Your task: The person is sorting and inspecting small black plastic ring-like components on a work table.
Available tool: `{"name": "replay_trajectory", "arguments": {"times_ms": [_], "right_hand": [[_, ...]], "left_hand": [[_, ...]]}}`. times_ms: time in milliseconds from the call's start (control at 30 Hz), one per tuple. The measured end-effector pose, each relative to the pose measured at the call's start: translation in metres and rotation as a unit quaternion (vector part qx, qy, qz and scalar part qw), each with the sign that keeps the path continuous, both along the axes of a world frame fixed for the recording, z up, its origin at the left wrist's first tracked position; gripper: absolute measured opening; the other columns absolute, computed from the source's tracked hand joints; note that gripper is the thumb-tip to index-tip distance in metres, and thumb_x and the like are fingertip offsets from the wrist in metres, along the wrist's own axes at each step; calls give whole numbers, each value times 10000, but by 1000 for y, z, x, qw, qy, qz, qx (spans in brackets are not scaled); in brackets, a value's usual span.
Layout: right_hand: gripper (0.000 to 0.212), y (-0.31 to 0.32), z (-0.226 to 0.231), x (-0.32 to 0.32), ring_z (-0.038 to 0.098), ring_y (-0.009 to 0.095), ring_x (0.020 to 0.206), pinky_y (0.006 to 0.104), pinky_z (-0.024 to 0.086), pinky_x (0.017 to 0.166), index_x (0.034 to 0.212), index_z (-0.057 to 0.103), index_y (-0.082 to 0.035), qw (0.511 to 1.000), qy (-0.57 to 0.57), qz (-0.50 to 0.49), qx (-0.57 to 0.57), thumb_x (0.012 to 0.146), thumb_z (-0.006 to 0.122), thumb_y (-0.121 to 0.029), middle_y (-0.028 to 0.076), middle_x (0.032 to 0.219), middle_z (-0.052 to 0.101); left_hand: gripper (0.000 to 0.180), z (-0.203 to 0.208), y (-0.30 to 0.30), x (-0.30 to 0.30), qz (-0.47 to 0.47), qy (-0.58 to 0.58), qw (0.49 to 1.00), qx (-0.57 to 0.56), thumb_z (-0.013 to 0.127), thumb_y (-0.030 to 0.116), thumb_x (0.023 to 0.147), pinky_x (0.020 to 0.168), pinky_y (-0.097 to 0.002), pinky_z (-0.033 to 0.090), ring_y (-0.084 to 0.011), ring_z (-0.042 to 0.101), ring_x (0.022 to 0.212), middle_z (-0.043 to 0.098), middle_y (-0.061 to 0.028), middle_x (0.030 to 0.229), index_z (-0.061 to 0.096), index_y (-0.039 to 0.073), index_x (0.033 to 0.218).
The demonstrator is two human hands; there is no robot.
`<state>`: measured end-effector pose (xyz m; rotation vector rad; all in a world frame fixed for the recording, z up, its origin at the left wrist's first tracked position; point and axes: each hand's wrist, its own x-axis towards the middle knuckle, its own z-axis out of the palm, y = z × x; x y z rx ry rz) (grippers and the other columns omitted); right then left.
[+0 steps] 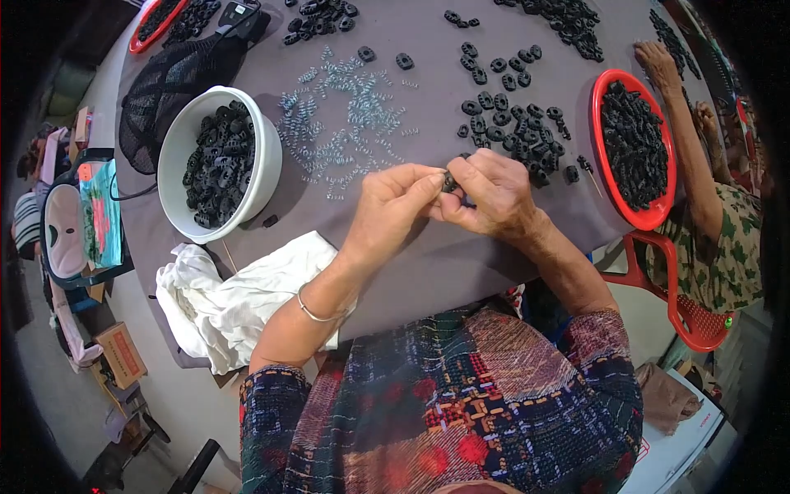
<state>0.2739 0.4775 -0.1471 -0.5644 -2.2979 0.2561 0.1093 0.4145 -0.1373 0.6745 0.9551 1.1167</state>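
Watching my left hand (393,204) and right hand (499,194) pinch one black plastic part (448,183), I fear a slack grip dropping it.

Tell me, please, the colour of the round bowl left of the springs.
The bowl is white, as the head view shows.

1. I'm in what looks like a small, informal assembly workshop.
2. Loose springs (370,107) and heaps of black parts (539,152) spread over my bench (461,276).
3. A bowl (267,160) and a basin (648,220) hold many more parts.
4. Another person's hand (656,62) is at this bench too.
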Motion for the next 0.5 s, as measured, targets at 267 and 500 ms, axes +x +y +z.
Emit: {"name": "replay_trajectory", "arguments": {"times_ms": [267, 500], "right_hand": [[427, 6, 5, 0, 498, 209, 552, 320, 419, 484, 779, 532, -38, 1000, 16, -18, 15, 605, 793, -328, 44, 634, 446], [499, 6, 4, 3, 498, 210, 563, 323, 415, 494, 858, 542, -23, 999, 26, -27, 37, 589, 799, -356, 44, 656, 449]], "left_hand": [[286, -3, -1, 3, 24, -81, 996, 18, 447, 137, 947, 711, -264, 514, -145, 622, 798, 632, -127, 910, 588, -101, 1018], [290, -1, -1, 3, 21, -66, 997, 19, 451, 151, 945, 699, -258, 510, -144, 623, 777, 638, -109, 894, 591, -91, 1024]]}}
